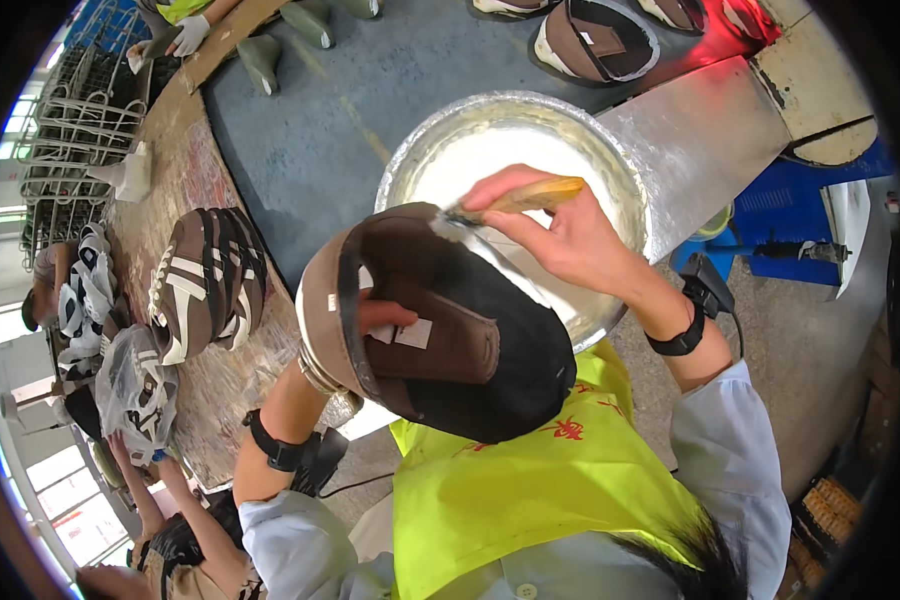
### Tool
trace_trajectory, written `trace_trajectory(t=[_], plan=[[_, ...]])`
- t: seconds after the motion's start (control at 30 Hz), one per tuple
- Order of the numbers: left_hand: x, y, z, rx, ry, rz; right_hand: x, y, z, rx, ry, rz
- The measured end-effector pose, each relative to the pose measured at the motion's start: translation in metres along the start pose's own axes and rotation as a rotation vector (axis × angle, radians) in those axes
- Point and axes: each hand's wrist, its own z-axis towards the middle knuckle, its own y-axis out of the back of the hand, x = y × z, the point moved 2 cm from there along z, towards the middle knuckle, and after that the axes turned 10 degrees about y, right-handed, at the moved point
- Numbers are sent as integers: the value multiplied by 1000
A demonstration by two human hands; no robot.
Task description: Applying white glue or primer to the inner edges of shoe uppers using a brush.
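Risk first: glue from the brush (510, 202) straying past the rim of the shoe upper (440, 325) onto the brown outer face — likely if the bristles carry too heavy a load out of the metal bowl (630, 190) of white paste just behind. Could also drip onto the yellow-green vest (530, 490) directly below, since the upper hangs in the air over the lap rather than resting on the worktable (310, 130). Another hazard, by the look of it: the upper slipping or rotating, held as it is from one side only, should the brush press hard against the far edge. Now the pose. Left hand (375, 315) reaching up from below, forearm raised, fingers tucked inside the opening and closed on the dark lining, thumb side hidden behind the upper; black wrist strap (280, 450) on the forearm. Right hand (560, 235) coming in from the right, wrist bent inward, fingers pinched shut around the yellowish brush handle, bristle end touching the upper's top edge — right over the bowl's near rim. Hands apart, each clamped on its own thing, meeting only through brush and upper. Upper itself tilted, opening facing the camera, between chest and bowl. Beside it on the left, a stack of brown-and-white striped uppers (205, 285) on the bench; farther left, another person's arm (140, 480) near more bundled uppers.
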Motion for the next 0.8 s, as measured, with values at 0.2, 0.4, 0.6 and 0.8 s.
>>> trace_trajectory(t=[0.2,0.4,0.6,0.8], plan=[[11,15,-17,-144,444,-179,5,16,-10,164,123,-183],[-43,27,-35,-633,570,-69,-10,1,-59,-142,-318,-123],[-39,-13,-52,-716,320,488,-28,-20,-73,-369,-634,233],[-33,-32,-43,-1093,571,-36,-9,-19,-60,-370,-759,481]])
